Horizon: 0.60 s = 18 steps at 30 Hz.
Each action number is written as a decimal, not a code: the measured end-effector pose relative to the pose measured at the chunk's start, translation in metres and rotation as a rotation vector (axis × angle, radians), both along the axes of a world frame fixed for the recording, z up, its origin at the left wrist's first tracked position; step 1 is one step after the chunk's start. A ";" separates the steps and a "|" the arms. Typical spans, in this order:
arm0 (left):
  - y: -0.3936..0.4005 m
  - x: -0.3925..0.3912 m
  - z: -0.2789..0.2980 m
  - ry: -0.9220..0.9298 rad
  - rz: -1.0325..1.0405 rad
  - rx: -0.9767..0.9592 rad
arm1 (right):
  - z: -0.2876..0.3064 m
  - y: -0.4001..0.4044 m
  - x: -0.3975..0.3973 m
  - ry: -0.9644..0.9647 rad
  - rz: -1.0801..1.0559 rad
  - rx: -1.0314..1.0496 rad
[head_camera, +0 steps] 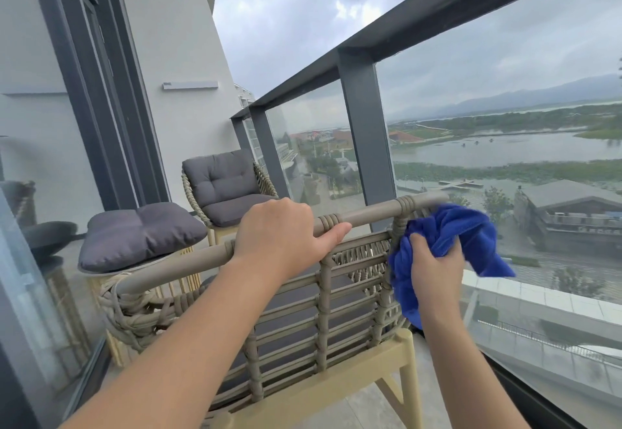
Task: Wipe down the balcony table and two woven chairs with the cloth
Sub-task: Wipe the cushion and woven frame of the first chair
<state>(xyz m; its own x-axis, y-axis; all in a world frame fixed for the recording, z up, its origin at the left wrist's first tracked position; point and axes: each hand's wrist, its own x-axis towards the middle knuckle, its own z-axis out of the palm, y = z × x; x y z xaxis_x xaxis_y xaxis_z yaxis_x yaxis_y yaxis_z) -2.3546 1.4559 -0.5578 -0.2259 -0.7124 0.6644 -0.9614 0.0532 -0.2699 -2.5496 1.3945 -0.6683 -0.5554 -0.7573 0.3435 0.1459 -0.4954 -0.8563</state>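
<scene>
At the near chair point(303, 294), its top rail is gripped by the left hand point(279, 237); the cloth point(444, 247), bunched in the right hand point(434, 263), could be snagged by the weave.

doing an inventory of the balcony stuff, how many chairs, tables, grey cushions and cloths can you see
Woven chairs: 2, the near chair gripped by the left hand, and the far chair
Tables: 1, the small table
Grey cushions: 3, one loose cushion on the table, plus a back cushion and seat cushion on the far chair
Blue cloths: 1, the cloth in the right hand
Total: 7
</scene>
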 end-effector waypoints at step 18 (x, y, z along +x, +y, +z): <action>0.000 -0.001 0.004 0.029 0.016 0.074 | -0.081 -0.012 0.012 0.078 0.115 0.296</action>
